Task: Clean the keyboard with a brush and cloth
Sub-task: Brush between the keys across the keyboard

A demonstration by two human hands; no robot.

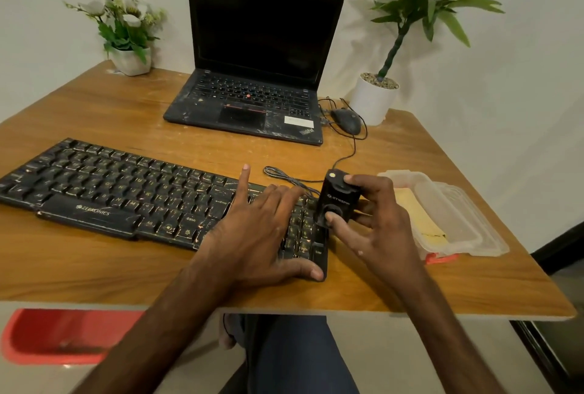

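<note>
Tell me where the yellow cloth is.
Head view: the yellow cloth lies in the clear plastic box at the right of the table, just beyond the right hand.

Right end of the keyboard (126, 191) under the left hand (256, 232) — label on the black block (339, 200) too small

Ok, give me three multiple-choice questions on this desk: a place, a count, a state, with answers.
1. Where is the mouse? A) right of the laptop B) in a drawer C) on the floor
2. How many potted plants are in view? A) one B) two C) three
3. The right hand is: A) gripping a small black gadget B) flat and empty C) holding a cup
Answers: A, it lies by the laptop's right side; B, one each side of it; A, fingers clasp it.
</note>
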